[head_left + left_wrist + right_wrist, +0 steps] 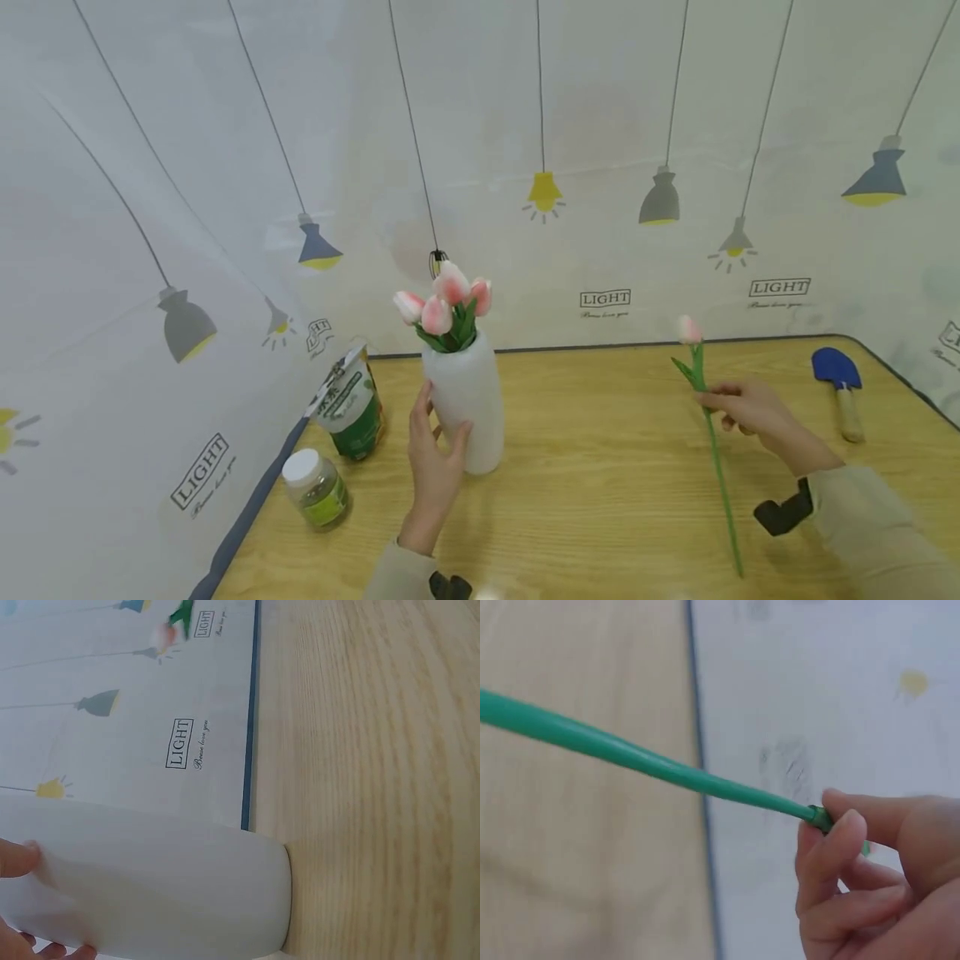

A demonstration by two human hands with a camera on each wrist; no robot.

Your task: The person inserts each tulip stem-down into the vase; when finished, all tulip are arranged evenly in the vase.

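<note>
A white vase (474, 400) stands upright on the wooden table, left of the middle. Several pink-and-white artificial tulips (437, 315) poke out of its mouth. My left hand (433, 471) holds the vase's left side, thumb on the front and fingers round the edge. In the left wrist view, the vase (165, 877) shows its base on the tabletop. Off to the right, my right hand (753, 411) pinches a single tulip (717, 467) just below its leaves, bloom up and long stem hanging down. The right wrist view shows thumb and fingertips on the green stem (630, 756).
Left of the vase are a green-and-white pouch (352, 408) and a jar with a white lid (318, 492). A small blue shovel (838, 379) with a wooden handle lies at the far right. Behind the table (585, 467) hangs a lamp-printed curtain (487, 108).
</note>
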